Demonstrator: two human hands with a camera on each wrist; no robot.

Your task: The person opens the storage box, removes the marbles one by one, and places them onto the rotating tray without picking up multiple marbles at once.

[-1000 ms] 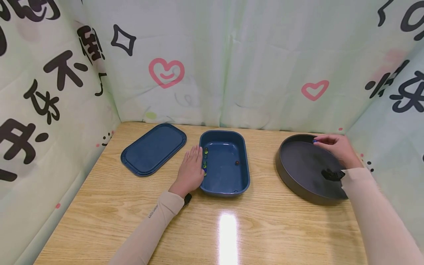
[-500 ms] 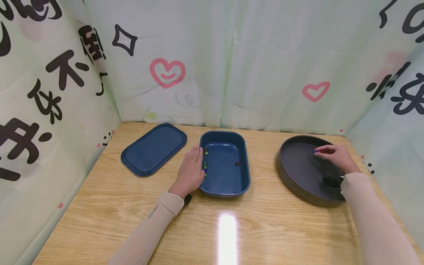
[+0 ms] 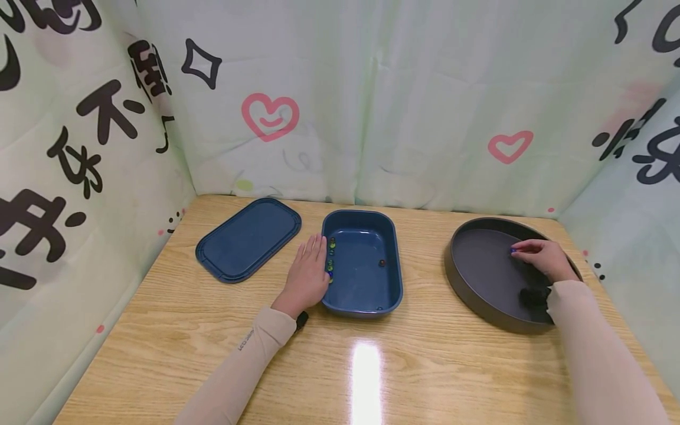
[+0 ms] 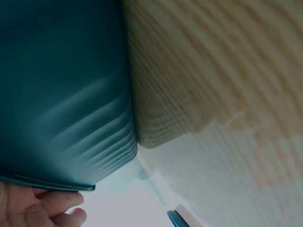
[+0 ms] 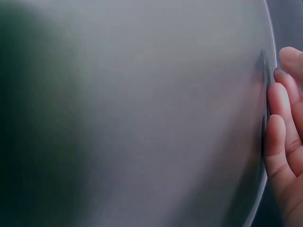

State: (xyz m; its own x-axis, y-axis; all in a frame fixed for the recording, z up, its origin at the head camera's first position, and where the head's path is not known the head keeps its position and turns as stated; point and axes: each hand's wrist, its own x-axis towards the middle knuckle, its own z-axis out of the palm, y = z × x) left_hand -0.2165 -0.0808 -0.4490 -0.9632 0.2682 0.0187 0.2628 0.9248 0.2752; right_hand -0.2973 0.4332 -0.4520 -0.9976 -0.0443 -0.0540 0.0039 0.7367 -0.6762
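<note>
My left hand (image 3: 305,274) lies with straight fingers along the left rim of a deep blue rectangular container (image 3: 361,283). In the left wrist view its fingertips (image 4: 71,201) are right under the container's rim. Several green, yellow and blue marbles (image 3: 330,264) line the inside left wall. A brown marble (image 3: 382,262) sits toward the right, and a small clear one (image 3: 379,308) near the front wall. Over a round dark grey pan (image 3: 478,277), my right hand (image 3: 547,260) pinches a blue marble (image 3: 513,250) between thumb and fingers.
A flat blue lid (image 3: 248,241) lies on the wooden table (image 3: 297,372), left of the container. Behind the table hangs a pale printed curtain (image 3: 340,118), which also closes off both sides. Bright glare (image 3: 366,381) shows on the tabletop in front.
My right hand has come from the pan's far rim a little nearer and lower over the pan, still pinching the blue marble. The left hand stays on the container's rim.
</note>
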